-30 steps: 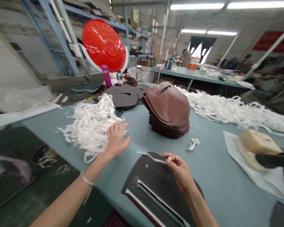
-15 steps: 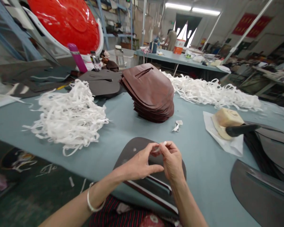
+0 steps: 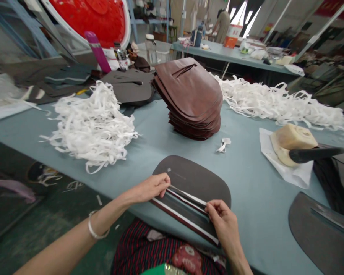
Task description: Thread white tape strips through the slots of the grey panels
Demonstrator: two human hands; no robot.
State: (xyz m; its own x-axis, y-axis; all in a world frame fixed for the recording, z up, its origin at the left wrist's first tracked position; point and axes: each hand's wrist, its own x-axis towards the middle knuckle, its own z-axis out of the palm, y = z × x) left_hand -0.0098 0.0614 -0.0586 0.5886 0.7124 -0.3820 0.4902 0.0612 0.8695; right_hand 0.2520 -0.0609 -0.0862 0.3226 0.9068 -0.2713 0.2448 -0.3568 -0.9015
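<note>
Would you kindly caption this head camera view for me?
Left hand and right hand hold a white strip on a dark panel.

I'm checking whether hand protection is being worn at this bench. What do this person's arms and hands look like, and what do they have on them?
The left forearm and right forearm are bare, with no sleeves showing. Neither the left hand nor the right hand wears a glove. A thin, plain, silvery bangle circles the left wrist.
</note>
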